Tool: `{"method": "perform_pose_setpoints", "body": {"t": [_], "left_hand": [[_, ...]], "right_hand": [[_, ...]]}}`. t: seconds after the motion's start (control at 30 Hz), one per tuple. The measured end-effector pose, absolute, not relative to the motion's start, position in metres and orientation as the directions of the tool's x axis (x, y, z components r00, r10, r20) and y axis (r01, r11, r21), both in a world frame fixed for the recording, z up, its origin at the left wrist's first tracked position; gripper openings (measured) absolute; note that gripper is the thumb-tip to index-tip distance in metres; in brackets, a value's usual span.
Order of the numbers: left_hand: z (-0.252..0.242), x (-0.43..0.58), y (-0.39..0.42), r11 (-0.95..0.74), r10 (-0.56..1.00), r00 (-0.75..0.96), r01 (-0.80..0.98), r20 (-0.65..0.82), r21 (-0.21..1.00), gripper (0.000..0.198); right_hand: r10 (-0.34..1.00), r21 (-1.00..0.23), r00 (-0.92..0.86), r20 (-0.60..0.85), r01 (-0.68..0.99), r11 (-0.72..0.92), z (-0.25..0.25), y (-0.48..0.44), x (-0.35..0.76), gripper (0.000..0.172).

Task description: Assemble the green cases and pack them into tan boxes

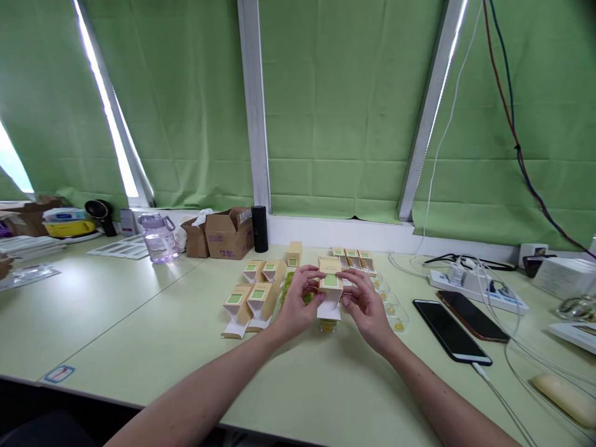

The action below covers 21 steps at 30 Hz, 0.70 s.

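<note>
Between my two hands is a small tan carton [330,282] with a green window or label and an open white flap. My left hand [300,298] pinches its left side, and my right hand [365,304] grips the right side. Just below the flap a small clear container [328,326] with something yellow shows; whether it touches the carton I cannot tell. Several similar open cartons [262,299] lie to the left, and more cartons [352,257] stand behind my right hand. Small clear containers with yellow centres [395,315] sit to the right. Green pieces [288,282] are partly hidden behind my left hand.
Two phones [451,329] lie at the right, one with a white cable. Behind them is a power strip [479,290] with plugs and loose cords. A purple water jug [159,239], a cardboard box [229,234] and a black cylinder [259,230] stand at the back left.
</note>
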<state>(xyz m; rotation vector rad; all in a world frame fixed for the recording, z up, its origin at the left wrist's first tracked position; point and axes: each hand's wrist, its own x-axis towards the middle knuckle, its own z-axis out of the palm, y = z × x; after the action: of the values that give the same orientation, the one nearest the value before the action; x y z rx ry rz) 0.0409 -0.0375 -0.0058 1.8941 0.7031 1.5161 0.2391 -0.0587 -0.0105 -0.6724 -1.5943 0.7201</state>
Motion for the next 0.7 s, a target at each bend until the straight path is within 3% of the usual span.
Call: {"method": "perform_pose_setpoints", "body": {"t": [0.7], "left_hand": [[-0.0028,0.0426,-0.0412,-0.669,0.731,0.204,0.026,0.651,0.743,0.028]], "right_hand": [[0.764,-0.766,-0.104,0.636,0.033,0.642,-0.0131,-0.0555,0.2388,0.036]]}}
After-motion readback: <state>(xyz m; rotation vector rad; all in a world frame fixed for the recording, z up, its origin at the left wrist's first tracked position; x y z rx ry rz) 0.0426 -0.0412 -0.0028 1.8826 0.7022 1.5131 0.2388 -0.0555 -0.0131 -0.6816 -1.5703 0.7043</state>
